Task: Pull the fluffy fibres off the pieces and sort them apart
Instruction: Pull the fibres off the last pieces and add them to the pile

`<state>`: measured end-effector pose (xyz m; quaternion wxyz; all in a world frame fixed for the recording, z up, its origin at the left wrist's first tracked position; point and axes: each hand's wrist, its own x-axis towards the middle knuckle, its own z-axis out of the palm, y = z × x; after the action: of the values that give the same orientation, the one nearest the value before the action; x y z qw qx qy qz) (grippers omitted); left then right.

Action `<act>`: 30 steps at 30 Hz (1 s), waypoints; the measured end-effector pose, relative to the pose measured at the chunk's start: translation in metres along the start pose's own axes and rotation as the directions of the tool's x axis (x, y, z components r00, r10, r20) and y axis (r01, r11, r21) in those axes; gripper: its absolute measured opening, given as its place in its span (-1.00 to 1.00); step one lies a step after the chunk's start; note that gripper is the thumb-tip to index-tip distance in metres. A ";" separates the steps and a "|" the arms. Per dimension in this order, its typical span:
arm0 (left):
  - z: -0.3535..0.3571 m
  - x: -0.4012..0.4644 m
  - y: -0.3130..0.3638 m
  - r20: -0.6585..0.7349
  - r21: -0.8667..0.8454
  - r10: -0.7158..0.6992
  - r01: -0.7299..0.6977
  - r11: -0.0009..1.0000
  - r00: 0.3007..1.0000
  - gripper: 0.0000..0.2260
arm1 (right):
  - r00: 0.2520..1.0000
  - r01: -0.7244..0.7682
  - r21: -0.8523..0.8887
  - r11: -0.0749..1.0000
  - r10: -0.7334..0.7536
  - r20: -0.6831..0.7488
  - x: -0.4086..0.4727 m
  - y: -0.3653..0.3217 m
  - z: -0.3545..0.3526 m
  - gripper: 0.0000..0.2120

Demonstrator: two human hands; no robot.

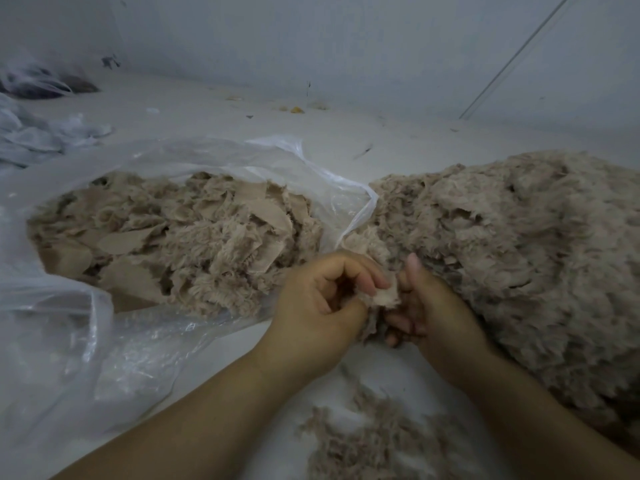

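I see both hands, left hand (318, 306) and right hand (429, 306), pinching one fluffy piece (382, 296); no writing is readable.

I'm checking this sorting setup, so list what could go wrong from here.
1. The loose fibres lie scattered on the floor just below both hands and could drift back into the fluffy heap.
2. The plastic bag of pieces lies open close beside that heap, so the two sorts may mix at its mouth.
3. The left hand and right hand grip one small scrap; it may tear rather than shed cleanly.
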<state>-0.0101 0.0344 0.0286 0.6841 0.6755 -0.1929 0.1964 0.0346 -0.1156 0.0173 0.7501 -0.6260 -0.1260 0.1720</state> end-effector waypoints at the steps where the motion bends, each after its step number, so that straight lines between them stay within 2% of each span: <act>1: 0.000 -0.001 0.001 0.009 -0.019 -0.012 0.012 1.000 1.000 -0.74 | 1.000 0.028 -0.043 0.999 -0.028 0.002 -0.001 0.001 0.000 -0.54; 6: -0.005 0.002 -0.003 -0.100 -0.134 -0.143 0.129 0.983 0.985 -0.78 | 0.994 0.102 -0.167 0.981 -0.095 0.051 -0.003 0.004 0.002 -0.79; 13: -0.012 0.010 -0.015 -0.156 -0.246 -0.258 0.215 0.945 0.954 -0.73 | 0.991 0.114 -0.227 0.967 -0.094 0.096 -0.003 0.004 0.001 -0.79; 15: -0.012 0.009 -0.014 -0.158 -0.186 -0.256 0.226 0.956 0.954 -0.77 | 0.992 0.111 -0.205 0.972 -0.097 0.078 -0.002 0.004 0.001 -0.81; 18: -0.008 0.003 -0.010 -0.189 0.052 -0.175 0.188 0.981 0.966 -0.94 | 0.989 0.132 -0.204 0.970 -0.116 0.091 -0.002 0.005 -0.001 -0.79; 20: -0.005 0.001 -0.009 -0.221 0.181 -0.165 0.207 0.961 0.961 -0.86 | 0.985 0.146 -0.222 0.964 -0.121 0.120 -0.003 0.005 -0.003 -0.77; 22: -0.003 0.003 -0.008 -0.260 0.195 -0.219 0.273 0.942 0.940 -0.81 | 0.983 0.154 -0.236 0.959 -0.125 0.134 -0.004 0.005 -0.004 -0.86; 24: -0.003 0.004 -0.006 -0.263 0.183 -0.263 0.316 0.931 0.928 -0.85 | 0.982 0.160 -0.236 0.959 -0.129 0.139 -0.003 0.005 -0.004 -0.92; 26: -0.003 0.003 -0.006 -0.232 0.177 -0.252 0.296 0.939 0.939 -0.90 | 0.977 0.168 -0.191 0.967 -0.138 0.160 -0.003 0.004 -0.002 -0.88; 30: -0.002 0.001 -0.003 -0.165 0.240 -0.176 0.213 0.947 0.970 -0.82 | 0.977 0.185 -0.138 0.973 -0.166 0.135 -0.002 0.003 -0.001 -0.68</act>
<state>-0.0080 0.0365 0.0265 0.6193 0.7581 -0.0491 0.1986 0.0326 -0.1172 0.0139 0.7041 -0.6553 -0.2391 0.1331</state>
